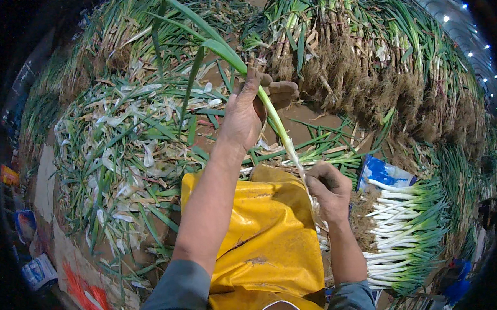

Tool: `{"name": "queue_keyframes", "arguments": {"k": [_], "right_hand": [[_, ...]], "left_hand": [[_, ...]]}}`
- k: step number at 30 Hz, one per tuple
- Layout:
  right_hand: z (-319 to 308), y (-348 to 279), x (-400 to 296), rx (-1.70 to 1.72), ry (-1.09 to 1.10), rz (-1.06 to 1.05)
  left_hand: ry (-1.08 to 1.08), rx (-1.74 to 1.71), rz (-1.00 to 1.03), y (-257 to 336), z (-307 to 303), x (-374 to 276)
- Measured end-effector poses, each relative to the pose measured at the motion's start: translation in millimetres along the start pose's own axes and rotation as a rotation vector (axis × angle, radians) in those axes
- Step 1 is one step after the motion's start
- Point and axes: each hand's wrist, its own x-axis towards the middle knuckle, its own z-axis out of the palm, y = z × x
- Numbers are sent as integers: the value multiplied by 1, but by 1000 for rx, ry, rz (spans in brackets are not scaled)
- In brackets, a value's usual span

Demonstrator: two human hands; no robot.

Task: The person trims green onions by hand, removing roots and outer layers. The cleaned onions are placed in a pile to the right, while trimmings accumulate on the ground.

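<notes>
A single long green onion (277,117) slants across in front of me, its green leaves arching to the upper left. My left hand (246,107) grips it where the stalk turns green, thumb along the stem and the other fingers partly spread behind. Lower down, my right hand (331,191) pinches the thin white end between thumb and fingers. The root tip is hidden by that hand. Beneath both hands lies a yellow waterproof apron (264,229) over my lap, smudged with soil. Beside my right forearm, peeled green onions (395,231) lie in a neat row, white ends toward me.
A heap of stripped leaves and skins (123,152) spreads at the left. Bundled onions with soil-covered roots (353,71) stand at the upper right. A blue-and-white packet (384,172) lies by the peeled row. Red plastic strands (88,297) lie at the lower left.
</notes>
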Motion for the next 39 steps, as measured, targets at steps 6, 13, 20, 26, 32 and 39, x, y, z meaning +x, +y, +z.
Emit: {"name": "queue_keyframes", "arguments": {"k": [6,13,20,26,32,39], "right_hand": [[-17,13,-30,358,126,-5],[-51,14,-64,291,-109,281],[-50,13,-22,-512,-6,-37],[3,7,62,-62,-190,186],[25,26,71,348,108,264],[-24,37,45,549,176,171]], "left_hand": [[-97,53,60,0,0,4],[-48,-9,132,0,-6,4],[21,-103,124,-4,-1,3],[-82,-175,96,-8,4,-1],[-101,-168,145,-3,4,-1],[-180,-248,159,17,-28,6]]}}
